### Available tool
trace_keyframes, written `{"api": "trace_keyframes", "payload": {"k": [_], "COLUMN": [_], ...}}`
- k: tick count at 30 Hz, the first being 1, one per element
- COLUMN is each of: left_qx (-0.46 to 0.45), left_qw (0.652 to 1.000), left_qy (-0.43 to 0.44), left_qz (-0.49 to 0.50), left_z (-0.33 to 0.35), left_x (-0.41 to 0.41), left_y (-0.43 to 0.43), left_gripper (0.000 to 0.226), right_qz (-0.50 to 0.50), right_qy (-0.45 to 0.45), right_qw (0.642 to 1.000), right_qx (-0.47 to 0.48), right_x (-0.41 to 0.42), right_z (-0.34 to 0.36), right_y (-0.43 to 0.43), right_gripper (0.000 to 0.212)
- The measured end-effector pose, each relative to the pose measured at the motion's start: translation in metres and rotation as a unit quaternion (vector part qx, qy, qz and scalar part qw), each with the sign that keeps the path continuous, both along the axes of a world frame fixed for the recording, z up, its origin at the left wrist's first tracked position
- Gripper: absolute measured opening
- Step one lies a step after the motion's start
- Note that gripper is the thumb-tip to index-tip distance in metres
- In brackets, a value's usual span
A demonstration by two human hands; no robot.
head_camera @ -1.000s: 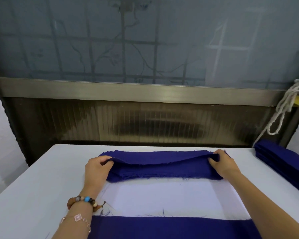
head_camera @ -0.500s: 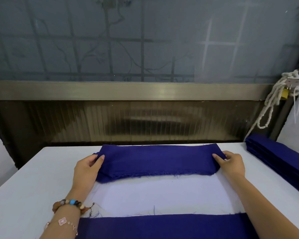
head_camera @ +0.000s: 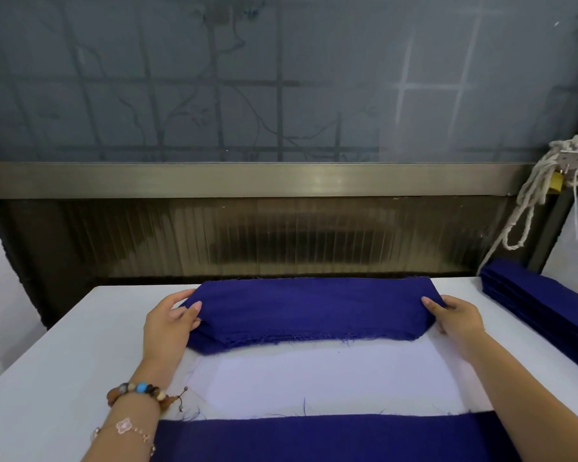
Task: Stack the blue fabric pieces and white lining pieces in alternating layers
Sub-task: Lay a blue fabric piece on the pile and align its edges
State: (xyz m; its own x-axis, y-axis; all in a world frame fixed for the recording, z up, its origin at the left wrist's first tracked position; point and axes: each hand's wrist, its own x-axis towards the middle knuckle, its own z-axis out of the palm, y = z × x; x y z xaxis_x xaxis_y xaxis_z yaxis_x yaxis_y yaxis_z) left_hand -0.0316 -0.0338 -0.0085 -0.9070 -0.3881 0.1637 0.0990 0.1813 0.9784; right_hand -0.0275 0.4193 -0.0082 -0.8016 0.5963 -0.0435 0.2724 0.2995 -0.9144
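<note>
A stack of blue fabric pieces [head_camera: 314,311] lies across the far part of the white table. My left hand [head_camera: 171,323] holds its left end, thumb on top and fingers round the edge. My right hand [head_camera: 457,316] holds the right end the same way. Just in front of the stack lies a white lining piece [head_camera: 331,381] with frayed blue threads on it. Another blue fabric piece [head_camera: 314,438] spans the near edge of the view, partly under my forearms.
A pile of folded blue fabric [head_camera: 541,308] sits on the white table [head_camera: 64,361] at the right. Behind the table stands a dark ribbed panel and a metal rail [head_camera: 247,181] under a frosted window. A white rope [head_camera: 531,201] hangs at the far right.
Both hands have set the lifted near edge of the blue stack down flat and slid it a little farther from me. My hands stay at its two ends.
</note>
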Motion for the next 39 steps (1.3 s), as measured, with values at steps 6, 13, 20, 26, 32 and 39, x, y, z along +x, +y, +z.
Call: {"api": "trace_keyframes", "payload": {"k": [6,13,20,26,32,39], "left_qx": [0.115,0.112,0.096,0.019,0.001,0.002], "left_qw": [0.991,0.992,0.995,0.999,0.999,0.996], "left_qy": [-0.061,-0.06,-0.034,-0.03,-0.05,-0.087], "left_qz": [-0.042,-0.011,0.021,0.016,0.012,0.002], "left_z": [0.018,0.042,0.054,0.055,0.04,0.027], "left_x": [-0.001,0.01,0.035,0.071,0.122,0.166], "left_y": [-0.006,-0.008,0.0,-0.007,-0.016,-0.018], "left_gripper": [0.008,0.009,0.008,0.01,0.012,0.012], "right_qz": [-0.006,-0.007,-0.02,-0.01,0.023,0.045], "right_qy": [0.034,0.072,0.117,0.114,0.091,0.061], "right_qw": [0.995,0.994,0.989,0.992,0.995,0.996], "right_qx": [-0.088,-0.084,-0.085,-0.046,-0.025,-0.037], "right_x": [0.007,0.019,0.049,0.098,0.15,0.204], "right_z": [0.006,0.004,0.023,0.034,0.028,0.014], "right_y": [0.006,0.004,-0.002,-0.003,-0.001,0.002], "right_gripper": [0.021,0.019,0.012,0.008,0.007,0.012]}}
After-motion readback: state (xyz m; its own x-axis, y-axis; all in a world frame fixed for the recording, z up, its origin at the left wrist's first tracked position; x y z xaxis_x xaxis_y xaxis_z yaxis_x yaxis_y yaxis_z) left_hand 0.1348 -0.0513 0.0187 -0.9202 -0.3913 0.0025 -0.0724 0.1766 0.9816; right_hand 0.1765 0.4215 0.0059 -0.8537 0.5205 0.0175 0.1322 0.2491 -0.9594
